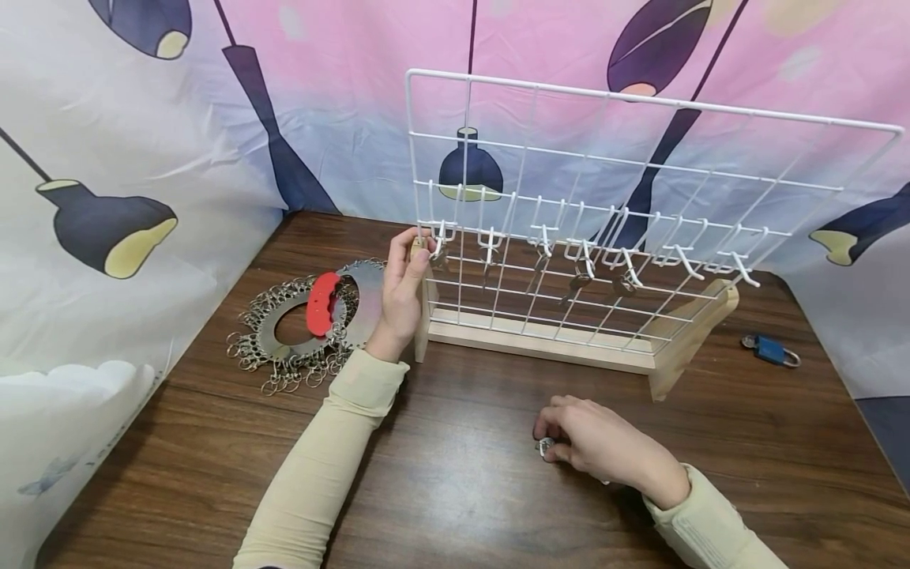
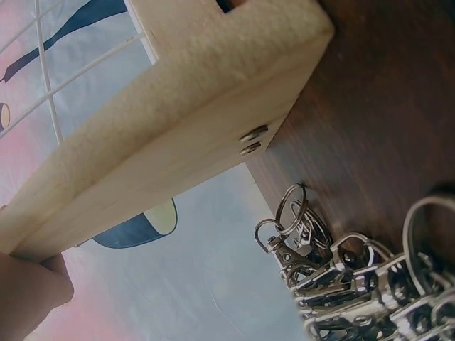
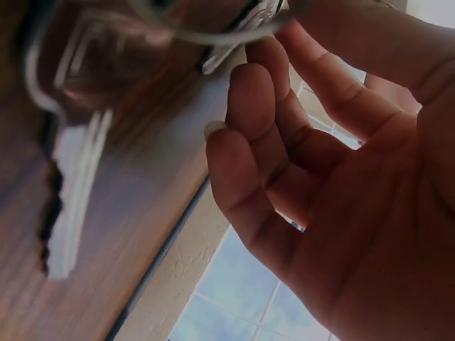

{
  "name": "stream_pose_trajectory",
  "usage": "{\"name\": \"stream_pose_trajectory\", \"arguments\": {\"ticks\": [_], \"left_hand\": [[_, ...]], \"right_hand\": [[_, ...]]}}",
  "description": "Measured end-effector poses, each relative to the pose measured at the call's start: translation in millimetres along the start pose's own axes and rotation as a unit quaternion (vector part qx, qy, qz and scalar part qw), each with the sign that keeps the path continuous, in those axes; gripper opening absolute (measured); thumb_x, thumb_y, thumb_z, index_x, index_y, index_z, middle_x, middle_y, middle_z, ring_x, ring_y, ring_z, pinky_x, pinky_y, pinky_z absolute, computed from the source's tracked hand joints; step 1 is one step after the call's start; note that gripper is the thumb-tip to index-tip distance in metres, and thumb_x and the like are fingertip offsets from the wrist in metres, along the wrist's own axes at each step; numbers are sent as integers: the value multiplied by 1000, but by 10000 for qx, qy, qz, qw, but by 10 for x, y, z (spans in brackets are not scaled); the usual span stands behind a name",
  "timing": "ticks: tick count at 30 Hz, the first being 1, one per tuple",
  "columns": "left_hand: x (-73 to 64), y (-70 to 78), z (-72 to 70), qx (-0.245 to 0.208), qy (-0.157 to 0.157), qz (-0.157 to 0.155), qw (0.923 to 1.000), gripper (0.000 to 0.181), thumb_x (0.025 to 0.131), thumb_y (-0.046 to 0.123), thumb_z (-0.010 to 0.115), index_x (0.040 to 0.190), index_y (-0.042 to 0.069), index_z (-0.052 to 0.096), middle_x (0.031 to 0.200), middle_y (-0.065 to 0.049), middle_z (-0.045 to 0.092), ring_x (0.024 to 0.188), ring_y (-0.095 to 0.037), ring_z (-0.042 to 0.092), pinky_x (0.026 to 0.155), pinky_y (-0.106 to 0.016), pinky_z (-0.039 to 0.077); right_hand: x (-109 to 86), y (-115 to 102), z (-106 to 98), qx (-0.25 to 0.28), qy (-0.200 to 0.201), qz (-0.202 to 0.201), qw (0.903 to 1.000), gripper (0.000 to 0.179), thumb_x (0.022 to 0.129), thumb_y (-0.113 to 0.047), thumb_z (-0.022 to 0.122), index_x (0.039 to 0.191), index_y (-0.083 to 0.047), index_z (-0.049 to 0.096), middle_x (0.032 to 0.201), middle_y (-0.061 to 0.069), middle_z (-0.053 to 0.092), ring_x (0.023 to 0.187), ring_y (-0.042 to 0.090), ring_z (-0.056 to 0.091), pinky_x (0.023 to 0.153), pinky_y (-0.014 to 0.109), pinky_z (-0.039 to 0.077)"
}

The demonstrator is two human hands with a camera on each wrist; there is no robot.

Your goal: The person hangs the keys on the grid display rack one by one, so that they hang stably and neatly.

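Note:
My left hand (image 1: 403, 288) grips the upper end of the wooden side panel (image 1: 421, 332) of a white wire grid rack (image 1: 540, 316); the left wrist view shows fingers round the edge of that panel (image 2: 142, 149). Low over the table in front of the rack, my right hand (image 1: 604, 442) pinches a small silver key ring (image 1: 545, 448) between thumb and fingers. In the right wrist view the ring (image 3: 213, 34) runs up to the fingertips, and a toothed key (image 3: 75, 192) shows large at the left. Several keys (image 1: 581, 276) hang on the rack's white hooks (image 1: 490, 237).
Left of the rack lies a flat metal ring plate (image 1: 273, 324) fringed with snap hooks and split rings, with a red handle (image 1: 322, 304) on it. A blue padlock (image 1: 771, 351) lies on the wooden table (image 1: 455, 490) at the right. Patterned cloth (image 1: 341, 95) hangs behind.

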State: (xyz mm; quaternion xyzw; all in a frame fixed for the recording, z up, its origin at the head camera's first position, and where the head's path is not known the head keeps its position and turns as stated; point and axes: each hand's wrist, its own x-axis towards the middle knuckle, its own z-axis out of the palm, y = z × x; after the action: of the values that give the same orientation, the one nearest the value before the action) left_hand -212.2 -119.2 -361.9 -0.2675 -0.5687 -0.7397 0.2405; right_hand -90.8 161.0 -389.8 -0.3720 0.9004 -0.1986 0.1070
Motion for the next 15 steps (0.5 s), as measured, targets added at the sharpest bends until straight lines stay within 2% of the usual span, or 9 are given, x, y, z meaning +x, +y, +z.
{"name": "stream_pose_trajectory", "arguments": {"ticks": [3, 6, 13, 15], "left_hand": [[-4, -2, 1, 8, -1, -4, 10000, 29, 99, 7, 37, 123, -9, 40, 106, -1, 51, 101, -15, 48, 93, -30, 37], [-6, -3, 1, 7, 2, -12, 10000, 27, 99, 7, 37, 123, -1, 45, 105, -1, 51, 101, -15, 48, 93, -30, 37], [3, -14, -6, 12, 24, 35, 10000, 26, 99, 6, 37, 123, 4, 47, 105, -1, 52, 100, -16, 48, 92, -30, 37], [5, -15, -7, 17, 32, 36, 10000, 26, 99, 6, 37, 123, 8, 48, 105, -1, 52, 100, -16, 48, 92, -30, 37]], "right_hand": [[5, 5, 7, -14, 10, 27, 10000, 18, 80, -20, 80, 85, -24, 63, 80, -15, 51, 71, 2, 48, 63, 24, 43], [5, 8, 10, -66, 27, 57, 10000, 19, 80, -20, 80, 83, -24, 61, 78, -16, 49, 69, 1, 47, 62, 24, 42], [-6, 16, 7, -204, 138, 27, 9997, 21, 80, -21, 80, 77, -27, 60, 80, -18, 52, 71, 1, 47, 65, 26, 44], [-12, 22, 0, -212, 144, 32, 9997, 20, 81, -21, 79, 77, -28, 61, 80, -18, 52, 70, 1, 47, 65, 26, 44]]}}
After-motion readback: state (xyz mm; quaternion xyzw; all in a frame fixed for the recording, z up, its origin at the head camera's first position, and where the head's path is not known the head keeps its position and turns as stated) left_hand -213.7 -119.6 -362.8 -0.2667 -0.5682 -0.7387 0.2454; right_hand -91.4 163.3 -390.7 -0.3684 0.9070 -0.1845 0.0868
